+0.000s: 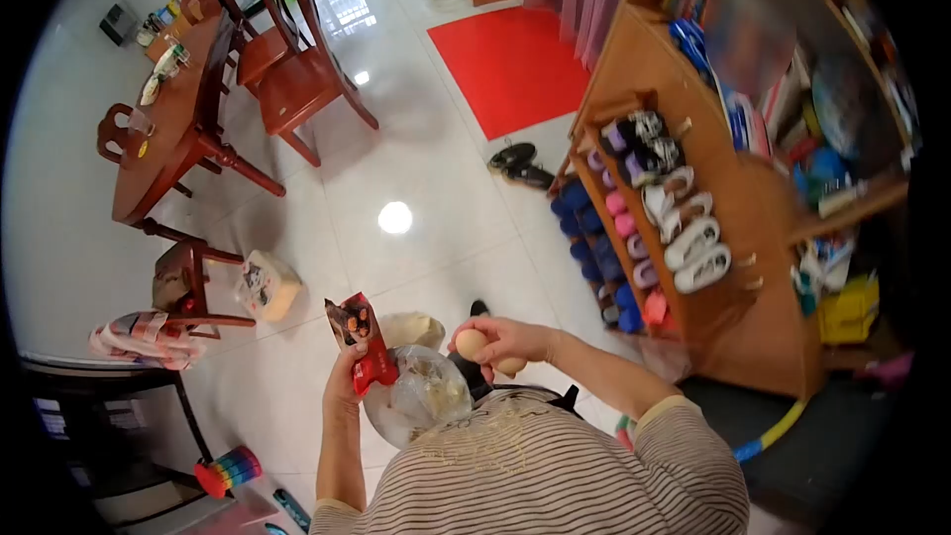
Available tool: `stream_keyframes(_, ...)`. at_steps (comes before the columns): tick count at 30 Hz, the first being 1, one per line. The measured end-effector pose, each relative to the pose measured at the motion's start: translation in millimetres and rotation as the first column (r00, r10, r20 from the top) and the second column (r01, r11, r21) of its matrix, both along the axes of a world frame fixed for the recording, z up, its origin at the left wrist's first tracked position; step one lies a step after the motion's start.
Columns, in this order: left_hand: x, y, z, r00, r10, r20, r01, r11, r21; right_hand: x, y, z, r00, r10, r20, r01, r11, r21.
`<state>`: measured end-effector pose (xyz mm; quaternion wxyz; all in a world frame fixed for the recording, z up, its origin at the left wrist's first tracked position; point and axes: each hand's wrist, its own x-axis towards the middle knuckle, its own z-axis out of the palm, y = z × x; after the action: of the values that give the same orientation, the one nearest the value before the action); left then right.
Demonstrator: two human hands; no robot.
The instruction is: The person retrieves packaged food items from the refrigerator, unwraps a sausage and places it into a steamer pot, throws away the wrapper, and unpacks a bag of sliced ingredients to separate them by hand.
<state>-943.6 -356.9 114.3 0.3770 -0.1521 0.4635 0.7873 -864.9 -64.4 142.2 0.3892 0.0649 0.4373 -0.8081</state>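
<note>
My left hand (345,374) is closed around a red snack packet (372,365) with a dark food picture on its upper part. A clear plastic bag or bowl (421,401), with something pale inside, is against the same hand and in front of my striped shirt. I cannot tell whether my left fingers grip it too. My right hand (522,339) is wrapped around eggs: one light brown egg (472,343) shows at the fingertips, and a second egg (511,367) shows under the palm. A cream-coloured object (411,328) is partly hidden behind the clear plastic.
To the left are a wooden table (183,104), chairs (297,94) and a cream container (267,284) on the floor. On the right, a wooden cabinet (763,267) has shoes (684,223) beside it. A red mat (510,69) lies ahead, with dark shoes (520,164) near its corner.
</note>
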Motion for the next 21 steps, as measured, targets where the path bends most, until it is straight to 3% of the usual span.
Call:
stream_keyframes(4,-114.6,66.2,7.3,0.997,0.012,-0.074,-0.011,1.000,0.012,-97.6,51.2,13.5,0.999,-0.025,0.042,0.027,0.999,-0.046)
stream_keyframes(8,-233.7,148.2,35.6,0.988,-0.080,-0.132,0.080,0.997,-0.006,-201.8,107.8,8.0,0.999,0.006,0.042,-0.005,1.000,-0.016)
stream_keyframes(11,-336.7,199.6,15.6,0.973,-0.208,-0.101,0.207,0.978,-0.022,-299.7,159.4,0.1,0.999,0.038,0.006,-0.038,0.999,0.001)
stream_keyframes(14,-426.8,263.2,31.8,0.980,-0.098,-0.171,0.090,0.994,-0.055,-400.1,213.5,-7.5,0.999,0.042,0.019,-0.041,0.999,-0.015)
stream_keyframes(17,-526.8,295.9,24.3,0.986,-0.106,-0.132,0.102,0.994,-0.032,-505.9,254.1,-8.2,0.996,0.088,0.008,-0.088,0.996,-0.002)
stream_keyframes(18,-560.1,292.8,-0.4,0.985,-0.131,-0.113,0.129,0.991,-0.027,-541.4,267.4,3.4,0.994,0.107,0.006,-0.107,0.994,0.005)
stream_keyframes(21,-636.5,355.2,29.7,0.989,-0.096,-0.114,0.087,0.993,-0.079,-626.3,317.7,17.0,0.990,0.139,0.032,-0.140,0.988,0.061)
